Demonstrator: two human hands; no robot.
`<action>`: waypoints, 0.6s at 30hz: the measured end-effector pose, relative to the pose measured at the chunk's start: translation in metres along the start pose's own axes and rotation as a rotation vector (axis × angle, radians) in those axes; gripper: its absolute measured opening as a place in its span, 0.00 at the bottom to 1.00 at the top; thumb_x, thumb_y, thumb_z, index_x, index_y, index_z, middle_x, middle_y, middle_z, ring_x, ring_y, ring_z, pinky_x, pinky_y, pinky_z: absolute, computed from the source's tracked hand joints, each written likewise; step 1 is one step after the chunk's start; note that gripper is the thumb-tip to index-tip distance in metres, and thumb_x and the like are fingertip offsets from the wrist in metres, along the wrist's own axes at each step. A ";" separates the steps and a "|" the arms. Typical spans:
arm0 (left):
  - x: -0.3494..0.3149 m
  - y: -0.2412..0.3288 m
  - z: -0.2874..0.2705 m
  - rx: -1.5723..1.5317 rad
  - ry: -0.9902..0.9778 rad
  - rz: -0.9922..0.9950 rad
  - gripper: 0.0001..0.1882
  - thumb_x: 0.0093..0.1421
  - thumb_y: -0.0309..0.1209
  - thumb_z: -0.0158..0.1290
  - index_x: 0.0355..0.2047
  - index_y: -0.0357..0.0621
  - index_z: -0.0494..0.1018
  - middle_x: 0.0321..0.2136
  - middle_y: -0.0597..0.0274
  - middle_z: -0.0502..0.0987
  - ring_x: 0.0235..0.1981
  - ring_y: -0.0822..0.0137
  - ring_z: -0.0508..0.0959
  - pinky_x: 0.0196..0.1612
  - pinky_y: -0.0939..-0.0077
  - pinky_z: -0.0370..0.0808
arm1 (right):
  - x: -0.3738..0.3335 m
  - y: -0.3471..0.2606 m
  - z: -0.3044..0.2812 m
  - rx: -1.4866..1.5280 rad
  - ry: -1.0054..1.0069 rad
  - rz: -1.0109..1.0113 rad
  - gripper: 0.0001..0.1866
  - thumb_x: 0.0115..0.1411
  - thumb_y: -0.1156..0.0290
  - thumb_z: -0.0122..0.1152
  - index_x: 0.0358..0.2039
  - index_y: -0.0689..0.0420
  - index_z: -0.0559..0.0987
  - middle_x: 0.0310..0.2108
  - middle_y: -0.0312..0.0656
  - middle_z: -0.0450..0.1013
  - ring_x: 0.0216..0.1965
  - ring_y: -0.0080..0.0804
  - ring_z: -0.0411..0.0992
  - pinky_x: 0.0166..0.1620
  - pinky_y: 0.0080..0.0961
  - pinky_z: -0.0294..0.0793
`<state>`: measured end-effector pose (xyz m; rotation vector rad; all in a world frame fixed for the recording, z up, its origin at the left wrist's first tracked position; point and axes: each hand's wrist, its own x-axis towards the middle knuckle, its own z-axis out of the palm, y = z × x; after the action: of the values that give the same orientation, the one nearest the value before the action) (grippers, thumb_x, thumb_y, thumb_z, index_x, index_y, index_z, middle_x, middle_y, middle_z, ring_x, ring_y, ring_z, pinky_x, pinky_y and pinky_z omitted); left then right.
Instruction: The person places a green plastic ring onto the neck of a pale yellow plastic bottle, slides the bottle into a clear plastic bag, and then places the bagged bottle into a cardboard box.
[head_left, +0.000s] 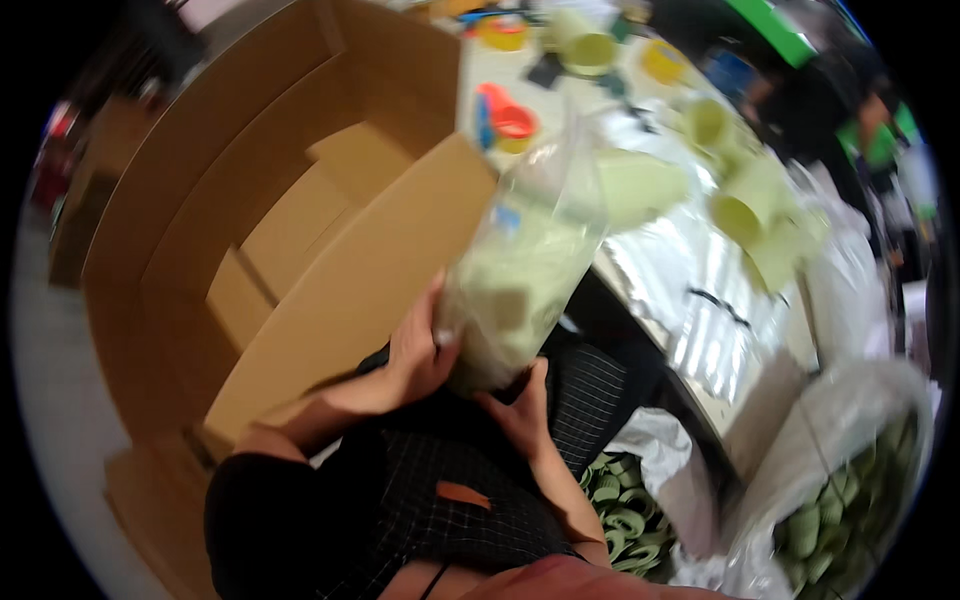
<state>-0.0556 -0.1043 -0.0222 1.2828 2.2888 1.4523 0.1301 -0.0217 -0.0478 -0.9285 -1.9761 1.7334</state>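
Bag [520, 285] could slip if its plastic proves slick: my half-curled left hand [418, 345] grips its eight-o'clock side, half-curled right hand [522, 405] its six-o'clock end.

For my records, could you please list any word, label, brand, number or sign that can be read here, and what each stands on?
None can be read.
Clear bag: its blue patch is too blurred to tell whether it is print.
Cardboard box: no lettering shows.
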 end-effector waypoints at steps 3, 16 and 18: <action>0.038 -0.014 -0.095 0.007 0.321 -0.051 0.30 0.64 0.25 0.52 0.67 0.39 0.61 0.57 0.50 0.73 0.58 0.59 0.74 0.62 0.67 0.68 | 0.028 -0.064 0.046 -0.072 -0.329 -0.286 0.36 0.51 0.73 0.75 0.58 0.61 0.67 0.54 0.51 0.71 0.54 0.41 0.75 0.56 0.34 0.76; -0.061 -0.311 -0.325 0.896 -0.886 -0.795 0.18 0.61 0.38 0.49 0.50 0.63 0.81 0.51 0.55 0.80 0.54 0.54 0.78 0.59 0.60 0.74 | 0.036 -0.023 0.011 -0.038 0.073 -0.145 0.25 0.55 0.82 0.68 0.54 0.59 0.72 0.46 0.41 0.75 0.43 0.30 0.75 0.48 0.26 0.75; -0.067 -0.317 -0.290 0.907 -0.867 -0.897 0.19 0.64 0.45 0.48 0.53 0.63 0.79 0.52 0.54 0.80 0.56 0.54 0.77 0.62 0.61 0.71 | 0.041 -0.017 -0.013 -0.115 0.250 -0.115 0.22 0.54 0.82 0.68 0.50 0.60 0.74 0.42 0.40 0.75 0.37 0.28 0.74 0.45 0.25 0.75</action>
<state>-0.3489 -0.4022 -0.1436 0.5535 2.2799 -0.4148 0.1052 0.0149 -0.0351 -0.9954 -1.9380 1.3816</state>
